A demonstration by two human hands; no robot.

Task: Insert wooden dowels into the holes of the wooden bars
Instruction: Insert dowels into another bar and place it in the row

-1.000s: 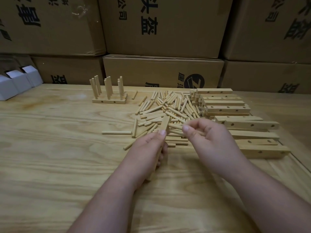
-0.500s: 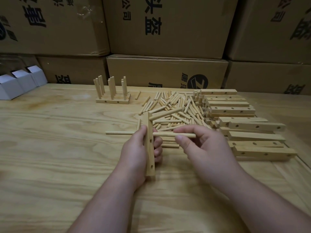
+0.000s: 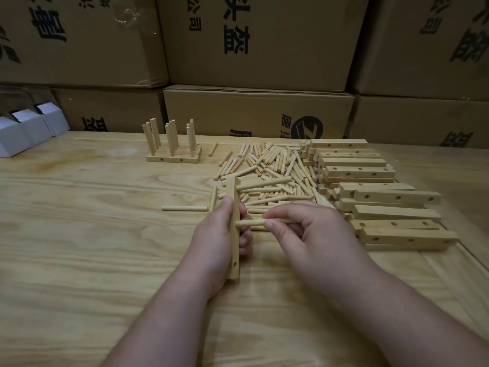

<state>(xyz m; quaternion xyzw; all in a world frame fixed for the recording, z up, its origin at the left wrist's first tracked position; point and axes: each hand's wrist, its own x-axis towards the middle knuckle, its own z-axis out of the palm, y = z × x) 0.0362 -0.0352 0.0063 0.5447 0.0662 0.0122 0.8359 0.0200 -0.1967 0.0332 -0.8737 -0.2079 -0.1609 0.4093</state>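
Observation:
My left hand [image 3: 215, 239] grips a wooden bar [image 3: 234, 258] that stands on edge, pointing away from me. One dowel [image 3: 264, 182] sticks out of the bar's far hole to the right. My right hand [image 3: 304, 234] pinches a second dowel [image 3: 250, 222], whose left tip meets the bar's middle hole. A heap of loose dowels [image 3: 275, 170] lies just beyond the hands. Bars with holes [image 3: 397, 197] are stacked at the right.
Finished bars with upright dowels [image 3: 173, 152] stand at the back left. A single dowel [image 3: 184, 208] lies on the wooden table [image 3: 79, 260] left of my hands. White boxes [image 3: 23, 133] sit far left. Cardboard cartons [image 3: 259, 112] wall the back.
My left hand turned the bar on edge; one dowel now sits in its far hole. My right hand brought a second dowel to the middle hole.

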